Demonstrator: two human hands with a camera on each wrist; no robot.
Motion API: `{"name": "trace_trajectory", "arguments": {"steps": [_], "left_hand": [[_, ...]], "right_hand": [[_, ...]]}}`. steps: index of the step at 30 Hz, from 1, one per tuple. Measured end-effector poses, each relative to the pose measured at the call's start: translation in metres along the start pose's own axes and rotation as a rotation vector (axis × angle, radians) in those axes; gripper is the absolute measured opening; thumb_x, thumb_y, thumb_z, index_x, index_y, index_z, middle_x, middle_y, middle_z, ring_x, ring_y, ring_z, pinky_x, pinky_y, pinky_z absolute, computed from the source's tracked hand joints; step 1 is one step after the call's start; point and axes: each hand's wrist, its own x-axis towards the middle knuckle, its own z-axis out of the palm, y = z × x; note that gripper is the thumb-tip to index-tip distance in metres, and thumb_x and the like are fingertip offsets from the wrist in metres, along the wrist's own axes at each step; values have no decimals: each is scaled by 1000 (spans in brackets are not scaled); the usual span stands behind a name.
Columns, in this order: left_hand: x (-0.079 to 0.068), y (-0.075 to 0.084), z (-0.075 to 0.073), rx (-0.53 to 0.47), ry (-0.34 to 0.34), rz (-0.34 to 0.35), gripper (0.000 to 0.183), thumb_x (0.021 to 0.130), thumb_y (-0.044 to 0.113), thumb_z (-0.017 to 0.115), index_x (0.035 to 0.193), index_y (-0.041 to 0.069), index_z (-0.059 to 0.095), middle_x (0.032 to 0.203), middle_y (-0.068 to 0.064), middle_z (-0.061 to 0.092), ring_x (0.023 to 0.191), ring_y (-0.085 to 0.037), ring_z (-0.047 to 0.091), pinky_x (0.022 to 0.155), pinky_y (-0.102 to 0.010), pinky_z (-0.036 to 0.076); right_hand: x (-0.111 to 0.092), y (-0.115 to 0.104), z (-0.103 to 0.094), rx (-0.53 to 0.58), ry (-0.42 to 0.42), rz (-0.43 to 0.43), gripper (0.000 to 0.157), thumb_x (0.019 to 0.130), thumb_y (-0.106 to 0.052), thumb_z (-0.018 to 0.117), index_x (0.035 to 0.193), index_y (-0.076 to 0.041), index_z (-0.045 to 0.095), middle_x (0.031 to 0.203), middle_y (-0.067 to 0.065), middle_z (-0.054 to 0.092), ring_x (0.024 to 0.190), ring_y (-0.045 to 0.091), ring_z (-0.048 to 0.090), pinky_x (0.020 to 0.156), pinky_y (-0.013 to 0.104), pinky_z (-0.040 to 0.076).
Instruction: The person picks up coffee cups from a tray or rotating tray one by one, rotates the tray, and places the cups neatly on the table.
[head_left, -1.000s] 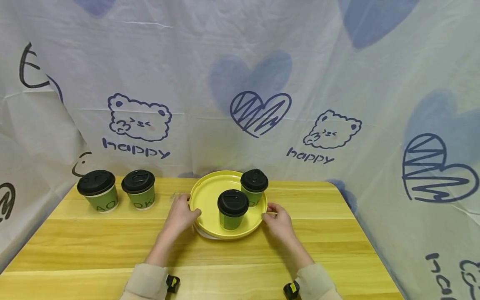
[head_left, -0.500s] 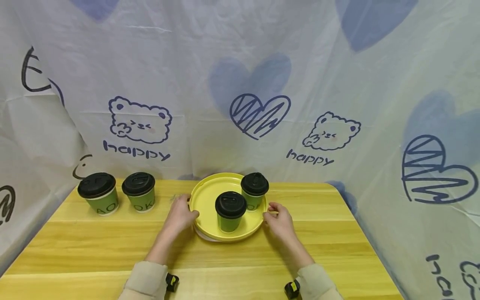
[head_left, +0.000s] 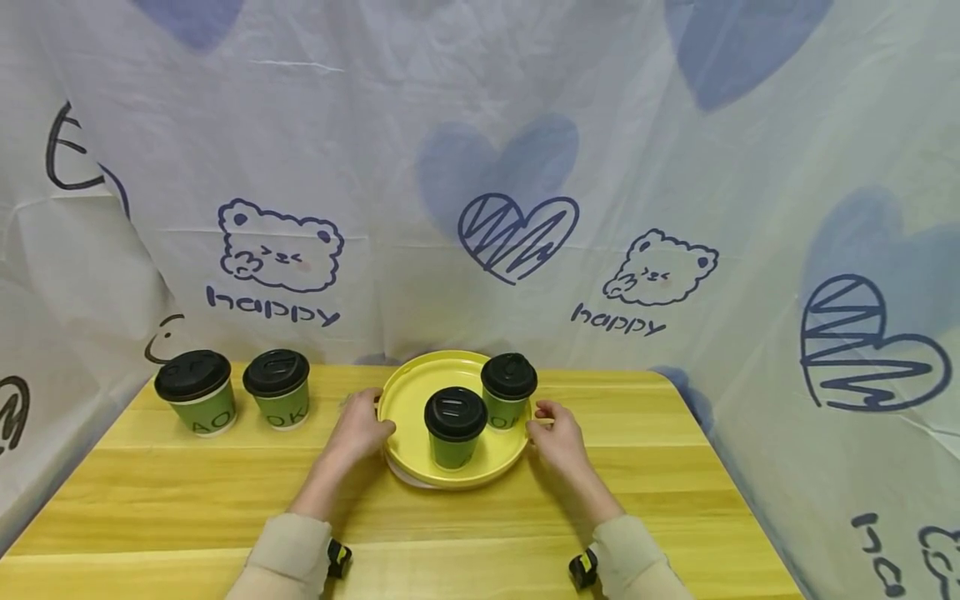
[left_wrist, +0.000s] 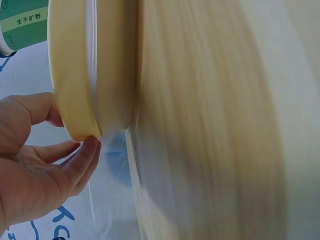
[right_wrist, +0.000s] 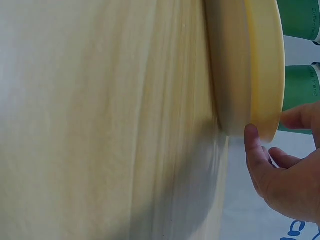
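A round yellow tray with a raised rim sits on a paler round base on the table. Two green paper cups with black lids stand upright on it: a front cup near the middle and a rear cup by the right rim. My left hand pinches the tray's left edge, thumb at the rim and fingertips beneath it in the left wrist view. At the opposite edge, my right hand holds the rim between thumb and fingers, as the right wrist view also shows.
Another two lidded green cups, a larger cup and a smaller cup, stand at the table's back left. A white printed cloth hangs right behind the wooden table and along its sides.
The front cup has shifted slightly left on the tray and the rear cup a little nearer, as if the tray has turned slightly. Both hands keep their places at the rim.
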Motion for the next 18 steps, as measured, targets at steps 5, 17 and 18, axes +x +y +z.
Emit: {"name": "trace_trajectory", "arguments": {"steps": [5, 17, 18], "left_hand": [[3, -1, 0, 26, 11, 15, 66, 85, 1, 64, 145, -17, 44, 143, -37, 50, 136, -52, 45, 114, -60, 40], [-2, 3, 1, -12, 50, 8, 62, 89, 5, 65, 143, -18, 46, 139, -38, 53, 133, -51, 48, 112, -60, 42], [-3, 4, 1, -18, 50, 6, 62, 89, 5, 65, 143, -18, 46, 138, -38, 53, 133, -51, 48, 112, -59, 42]], "right_hand": [[-1, 0, 2, -15, -9, -11, 49, 93, -1, 57, 141, 11, 54, 125, 24, 63, 103, 31, 67, 80, 33, 59], [-7, 1, 2, -14, -3, -10, 51, 93, -2, 58, 142, 11, 54, 127, 25, 63, 109, 34, 66, 85, 35, 57], [-8, 2, 3, -6, -2, -10, 51, 93, -3, 58, 142, 12, 54, 127, 25, 63, 110, 34, 66, 85, 35, 57]]}}
